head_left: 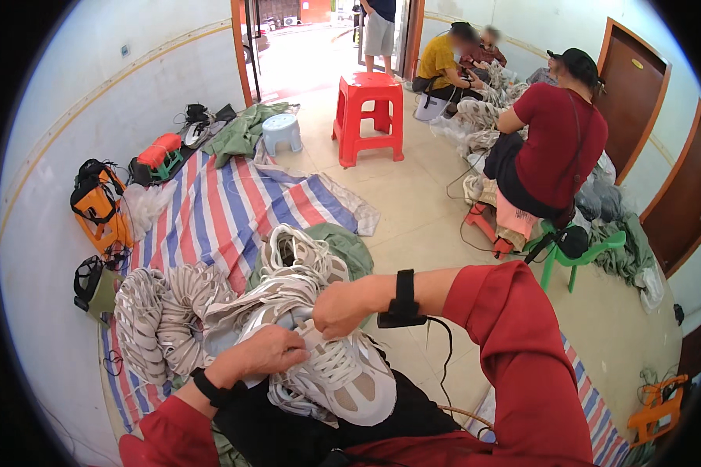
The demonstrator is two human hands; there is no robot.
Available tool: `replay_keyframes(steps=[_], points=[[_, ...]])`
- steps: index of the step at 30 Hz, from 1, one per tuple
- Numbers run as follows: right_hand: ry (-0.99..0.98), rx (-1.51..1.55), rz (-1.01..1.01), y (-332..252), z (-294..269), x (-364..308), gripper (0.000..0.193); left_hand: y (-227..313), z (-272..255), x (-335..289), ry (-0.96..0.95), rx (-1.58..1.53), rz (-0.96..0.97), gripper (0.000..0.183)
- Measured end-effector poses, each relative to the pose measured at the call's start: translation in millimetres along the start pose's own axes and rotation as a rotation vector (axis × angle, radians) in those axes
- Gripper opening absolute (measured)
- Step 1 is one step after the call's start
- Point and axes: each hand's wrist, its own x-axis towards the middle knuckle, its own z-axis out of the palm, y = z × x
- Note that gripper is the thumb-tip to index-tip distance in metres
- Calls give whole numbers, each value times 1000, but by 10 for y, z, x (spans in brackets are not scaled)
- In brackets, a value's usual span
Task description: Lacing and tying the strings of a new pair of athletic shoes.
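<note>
A beige and white sneaker with white laces lies across my lap, its toe pointing toward me and to the right. My left hand is closed, thumb and fingers pinched at the sneaker's edge beside the top of the lacing. Above the shoe's opening, my right hand is curled shut close to the left fingertips. Its fingers are turned away, so what they hold is hidden. More matching sneakers are bunched under and beyond my hands, and a stacked row of sneakers lies to the left.
A striped plastic sheet covers the floor ahead. Beyond stand a red stool and a small pale-blue stool. At right, a person in a red shirt sits by more shoes and a green chair. Black cable hangs from my right wrist strap.
</note>
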Motion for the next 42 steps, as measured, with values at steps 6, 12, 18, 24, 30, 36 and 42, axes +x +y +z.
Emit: replay_keyframes(steps=[6, 12, 18, 24, 30, 36, 42], points=[[-81, -137, 64, -118, 33, 30, 18, 113, 91, 131, -8, 159, -199, 28], [82, 109, 162, -102, 288, 75, 24, 139, 158, 62, 9, 24, -244, 24], [535, 550, 134, -45, 419, -3, 23, 187, 534, -81, 551, -32, 0, 10], [410, 363, 149, -571, 139, 42, 21, 977, 723, -128, 379, 243, 366, 25], [433, 604, -544, -1493, -315, 498, 23, 1635, 931, -304, 169, -2, 512, 21], [219, 892, -643, -1859, -570, 479, 21, 2157, 900, -506, 80, -338, 666, 14], [908, 446, -480, -674, -105, 144, 18, 1147, 173, -341, 851, -502, 44, 15]])
